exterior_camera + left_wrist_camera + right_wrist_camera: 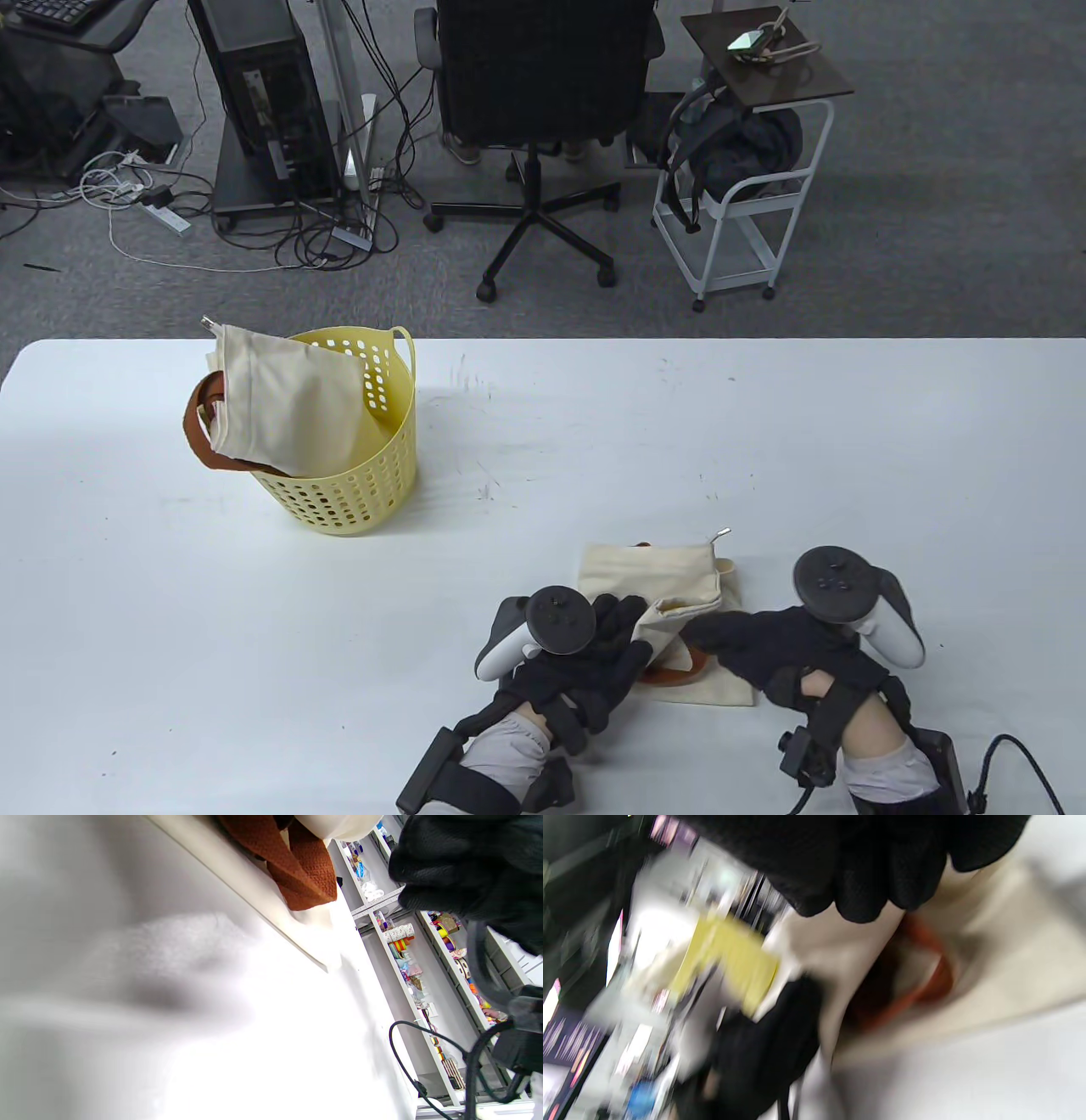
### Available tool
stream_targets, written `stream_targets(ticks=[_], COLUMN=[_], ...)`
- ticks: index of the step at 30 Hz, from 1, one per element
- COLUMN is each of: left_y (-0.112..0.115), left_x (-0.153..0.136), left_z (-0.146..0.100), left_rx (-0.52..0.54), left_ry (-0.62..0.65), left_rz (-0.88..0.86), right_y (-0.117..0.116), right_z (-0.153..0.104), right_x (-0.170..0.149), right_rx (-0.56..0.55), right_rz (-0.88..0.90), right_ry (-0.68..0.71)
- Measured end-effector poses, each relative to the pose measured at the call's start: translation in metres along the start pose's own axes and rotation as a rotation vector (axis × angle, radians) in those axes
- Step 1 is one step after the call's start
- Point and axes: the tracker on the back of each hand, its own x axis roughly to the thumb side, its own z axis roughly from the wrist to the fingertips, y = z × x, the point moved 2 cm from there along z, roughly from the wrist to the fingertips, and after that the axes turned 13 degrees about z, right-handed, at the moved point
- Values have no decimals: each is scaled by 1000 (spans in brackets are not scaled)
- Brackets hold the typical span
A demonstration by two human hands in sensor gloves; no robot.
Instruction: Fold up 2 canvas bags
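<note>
A cream canvas bag (653, 573) with a brown strap (674, 677) lies partly folded at the table's front edge. My left hand (624, 632) grips its left side, where a flap is lifted. My right hand (708, 637) grips the same flap from the right. The right wrist view is blurred: my fingers (865, 878) sit on the cream cloth (831, 950) above the strap (937, 980). The left wrist view shows the strap (305, 870) hanging under the bag. A second canvas bag (284, 403) with a brown strap hangs out of a yellow basket (356, 501).
The basket stands on the white table (764, 441) at the left, well away from my hands. Beyond the far edge are an office chair (543, 110), a white cart (747, 204) and a computer tower (263, 102) on the floor.
</note>
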Motion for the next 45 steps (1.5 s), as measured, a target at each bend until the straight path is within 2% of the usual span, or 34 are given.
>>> stream_targets(ticks=[2, 3, 5, 9, 13, 16, 20, 24, 27, 30, 33, 35, 36, 41, 45], left_y=[0, 1, 0, -5, -14, -9, 10, 20, 21, 11, -13, -26, -33, -29, -18], left_x=[0, 1, 3, 9, 23, 32, 35, 37, 38, 35, 26, 20, 16, 13, 8], left_z=[0, 0, -1, -4, -12, -10, 5, 15, 15, 11, -2, -9, -10, 6, 21], left_rx=[-2, 1, 7, 46, 124, 127, 87, -10, -40, -14, 122, 170, 177, 56, 7], left_ry=[0, -1, -1, 12, 46, 40, -52, -76, -55, -4, 13, -26, -68, -167, -202], left_rz=[4, 9, 28, 70, 79, 144, 371, 473, 544, 400, 268, 305, 377, 569, 530], right_y=[15, 18, 13, -5, -8, -8, -5, -5, -7, -8, -7, -7, -7, -5, -2], right_z=[1, 4, 13, 30, 35, 37, 38, 39, 41, 42, 46, 48, 50, 56, 57], right_x=[-17, -26, -41, -60, -63, -67, -70, -68, -66, -69, -65, -62, -62, -64, -68], right_rx=[-117, -142, -110, -27, -49, -21, -55, -164, -203, -288, -268, -248, -235, -193, -162], right_rz=[48, 51, -6, -34, 80, 159, 176, 81, -4, -61, -87, -111, -117, -112, -76], right_ry=[-54, -112, -202, -279, -226, -208, -207, -205, -215, -203, -194, -202, -201, -224, -235])
